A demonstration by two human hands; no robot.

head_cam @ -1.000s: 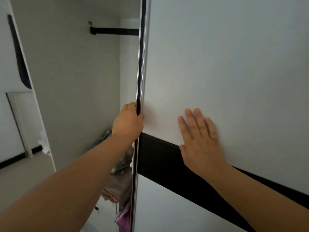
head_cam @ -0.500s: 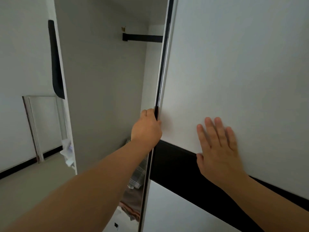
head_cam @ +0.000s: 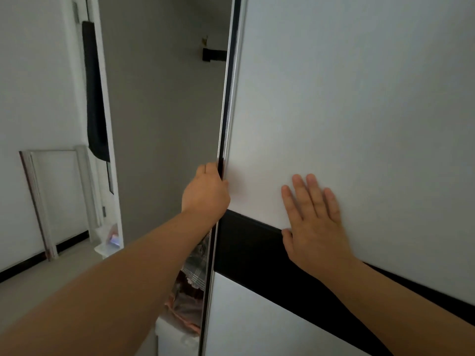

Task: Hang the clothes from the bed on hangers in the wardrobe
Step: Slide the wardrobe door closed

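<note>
The wardrobe's sliding door (head_cam: 347, 98) is white with a black band across it and fills the right of the view. My left hand (head_cam: 205, 194) grips its metal edge, fingers curled round it. Flat against the white panel, just above the black band, my right hand (head_cam: 314, 222) presses with straight fingers. Through the gap on the left I see the grey wardrobe interior (head_cam: 164, 111), the end of a black hanging rail (head_cam: 214, 54) high up, and a heap of clothes (head_cam: 190, 286) low down, mostly hidden by my left arm.
A white side panel (head_cam: 102, 124) with a black strip frames the wardrobe's left. A white frame (head_cam: 54, 201) leans against the wall at the left, above a black skirting. Pale floor (head_cam: 38, 283) lies at lower left.
The door edge sits further right in the view than before, and more of the room to the left shows. Both hands keep their hold on the door.
</note>
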